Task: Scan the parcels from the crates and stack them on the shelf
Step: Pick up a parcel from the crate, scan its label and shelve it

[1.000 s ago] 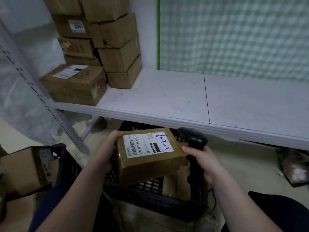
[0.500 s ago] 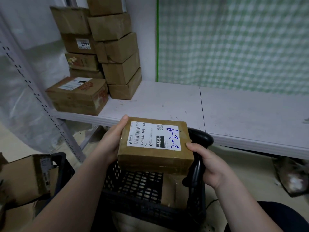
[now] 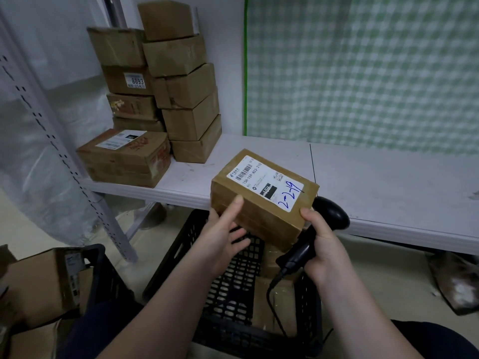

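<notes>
Left crate (image 3: 103, 275): dark, at the lower left edge, with an open cardboard box (image 3: 39, 288) leaning in it.
Black crate (image 3: 233, 294): on the floor between the forearms, mesh walls, with a loose parcel (image 3: 274, 301) lying in its right part.
Right hand (image 3: 324, 244): clenched round the handle of the black scanner (image 3: 329, 213), cable hanging down towards the black crate; thumb tip touching the near right corner of the held parcel.
Left hand (image 3: 223, 229): grasping the held parcel from its near left side, thumb pressed up the side wall, fingers tucked beneath.
Held parcel (image 3: 261, 200): brown carton, tilted, above the black crate and at the front edge of the shelf; white label up, showing a barcode and blue handwriting; scanner head just behind its right corner.
Shelf (image 3: 388, 187): white, low, wide.
Flat carton (image 3: 127, 159): at the shelf's left front edge, label on top.
Stacked parcels (image 3: 181, 86): two columns in the shelf's far left corner, against the wall; one label reading 8093.
Checked cloth (image 3: 363, 68): green and white, hanging behind the shelf.
</notes>
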`<state>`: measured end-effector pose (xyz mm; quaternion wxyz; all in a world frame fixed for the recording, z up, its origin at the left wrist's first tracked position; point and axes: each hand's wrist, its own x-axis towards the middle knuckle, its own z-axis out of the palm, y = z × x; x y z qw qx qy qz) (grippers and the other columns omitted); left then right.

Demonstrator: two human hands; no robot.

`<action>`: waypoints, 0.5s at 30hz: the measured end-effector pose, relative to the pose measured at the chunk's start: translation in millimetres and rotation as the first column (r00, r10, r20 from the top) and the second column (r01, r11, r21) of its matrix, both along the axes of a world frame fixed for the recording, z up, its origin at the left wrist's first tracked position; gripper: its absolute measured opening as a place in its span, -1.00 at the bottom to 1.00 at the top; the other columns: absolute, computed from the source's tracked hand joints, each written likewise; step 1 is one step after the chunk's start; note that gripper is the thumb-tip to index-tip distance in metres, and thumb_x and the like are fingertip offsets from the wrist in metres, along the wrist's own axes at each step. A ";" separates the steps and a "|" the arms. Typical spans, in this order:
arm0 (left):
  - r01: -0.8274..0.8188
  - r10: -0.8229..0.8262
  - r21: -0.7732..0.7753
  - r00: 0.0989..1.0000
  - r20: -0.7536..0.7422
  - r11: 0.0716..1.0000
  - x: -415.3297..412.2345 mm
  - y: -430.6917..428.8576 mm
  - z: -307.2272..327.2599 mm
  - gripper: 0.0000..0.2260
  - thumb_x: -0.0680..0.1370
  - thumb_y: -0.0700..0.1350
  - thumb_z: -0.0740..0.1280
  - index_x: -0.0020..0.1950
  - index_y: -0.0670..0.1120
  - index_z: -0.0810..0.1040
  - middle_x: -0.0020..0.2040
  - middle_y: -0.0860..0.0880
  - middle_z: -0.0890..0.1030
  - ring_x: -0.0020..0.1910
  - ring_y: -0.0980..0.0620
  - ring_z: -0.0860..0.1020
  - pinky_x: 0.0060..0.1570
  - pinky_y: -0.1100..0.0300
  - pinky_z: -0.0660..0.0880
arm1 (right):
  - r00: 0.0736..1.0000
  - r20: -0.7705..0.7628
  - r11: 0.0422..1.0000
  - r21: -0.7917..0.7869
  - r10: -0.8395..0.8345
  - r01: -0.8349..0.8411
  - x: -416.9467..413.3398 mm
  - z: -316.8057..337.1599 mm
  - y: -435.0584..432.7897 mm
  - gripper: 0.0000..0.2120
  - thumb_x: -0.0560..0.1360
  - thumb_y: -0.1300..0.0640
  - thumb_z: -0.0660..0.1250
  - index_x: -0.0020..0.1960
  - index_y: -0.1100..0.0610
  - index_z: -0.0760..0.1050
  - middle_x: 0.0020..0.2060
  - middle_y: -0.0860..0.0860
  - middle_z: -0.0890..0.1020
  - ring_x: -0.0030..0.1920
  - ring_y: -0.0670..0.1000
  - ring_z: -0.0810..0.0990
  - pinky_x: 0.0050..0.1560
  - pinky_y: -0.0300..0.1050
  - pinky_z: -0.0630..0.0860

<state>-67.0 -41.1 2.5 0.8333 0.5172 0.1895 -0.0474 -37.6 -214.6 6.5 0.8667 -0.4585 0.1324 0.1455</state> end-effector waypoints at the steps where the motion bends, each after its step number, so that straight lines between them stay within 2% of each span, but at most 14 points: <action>1: 0.009 -0.009 -0.016 1.000 -0.006 1.000 1.6 -5.5 -1.8 0.07 0.13 0.24 0.54 0.54 0.19 0.09 0.39 -0.18 0.42 0.34 -0.23 0.42 0.14 -0.07 0.50 | 1.000 0.014 1.000 -0.014 -0.011 0.012 -1.0 -0.2 2.1 -0.36 0.18 0.06 0.49 0.26 0.16 0.55 0.05 0.14 0.69 0.08 0.18 0.66 0.05 0.12 0.59; 4: -0.009 0.006 -0.074 0.999 -0.032 0.997 5.5 -16.2 -4.0 0.13 0.08 0.16 0.59 0.53 0.20 0.05 0.40 -0.18 0.41 0.31 -0.26 0.44 0.01 -0.04 0.54 | 0.998 0.055 0.999 -0.052 -0.008 0.011 -2.3 -0.6 5.6 -0.41 0.20 0.09 0.49 0.21 0.20 0.56 0.02 0.15 0.69 0.08 0.17 0.66 0.16 0.15 0.54; 9: -0.096 0.093 -0.094 0.995 -0.033 0.991 11.0 -17.9 -5.9 -0.02 0.20 0.04 0.55 0.51 0.22 0.09 0.33 -0.14 0.50 0.22 -0.25 0.50 0.13 -0.19 0.48 | 0.995 0.085 0.991 -0.126 0.057 -0.046 -2.1 4.4 5.7 -0.46 0.17 0.11 0.54 0.13 0.21 0.60 0.00 0.16 0.70 0.07 0.17 0.66 0.19 0.16 0.52; 11: -0.131 0.130 -0.037 0.991 -0.023 0.991 11.7 -13.6 -4.8 -0.11 0.31 0.01 0.52 0.50 0.26 0.10 0.33 -0.07 0.49 0.25 -0.22 0.48 0.20 -0.27 0.42 | 0.992 0.080 0.984 -0.154 0.102 -0.088 0.6 5.6 2.3 -0.67 0.27 0.17 0.51 0.02 0.19 0.61 -0.08 0.14 0.72 -0.03 0.14 0.69 0.06 0.06 0.57; 13: -0.175 0.175 -0.009 0.984 -0.012 0.984 12.6 -5.3 -4.1 -0.26 0.42 -0.02 0.47 0.48 0.26 0.17 0.26 -0.02 0.54 0.22 -0.16 0.50 0.21 -0.31 0.40 | 0.995 0.056 0.979 -0.193 0.083 -0.071 4.6 5.6 -2.7 -0.92 0.41 0.24 0.43 -0.12 0.13 0.57 -0.24 0.07 0.71 -0.16 0.09 0.68 -0.15 -0.05 0.53; 15: -0.205 0.205 -0.007 0.978 -0.022 0.979 13.9 4.9 -4.5 -0.46 0.47 -0.03 0.42 0.41 0.17 0.32 0.18 -0.03 0.61 0.16 -0.13 0.56 0.15 -0.30 0.45 | 0.998 0.035 0.975 -0.221 0.044 -0.035 9.4 6.1 -9.0 -0.90 0.47 0.28 0.37 -0.16 0.10 0.51 -0.34 0.02 0.64 -0.22 0.06 0.62 -0.21 -0.11 0.48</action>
